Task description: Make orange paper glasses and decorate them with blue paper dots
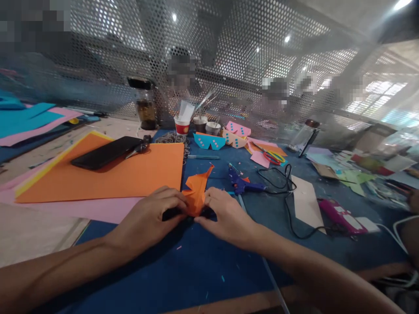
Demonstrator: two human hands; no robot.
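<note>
Low over the blue tabletop, an orange paper cutout (196, 187) with folds and a thin upright strip is held between my two hands. My left hand (160, 208) pinches its left edge, thumb below and fingers above. On the other side my right hand (225, 213) is closed on the right edge. The lower rim of the paper is partly covered by my fingertips. Just right of the paper lies a dark blue glue gun (244, 183) with a black cord. Behind it stand paper masks, a blue one (209, 141) nearest.
Orange sheets (157, 170) with a black phone (106, 152) lie to the left. Paper cups (182, 125) and a glass jar (144, 104) stand by the perforated metal screen. Scissors (274, 157), a beige sheet (307, 200) and a magenta power strip (342, 216) lie to the right.
</note>
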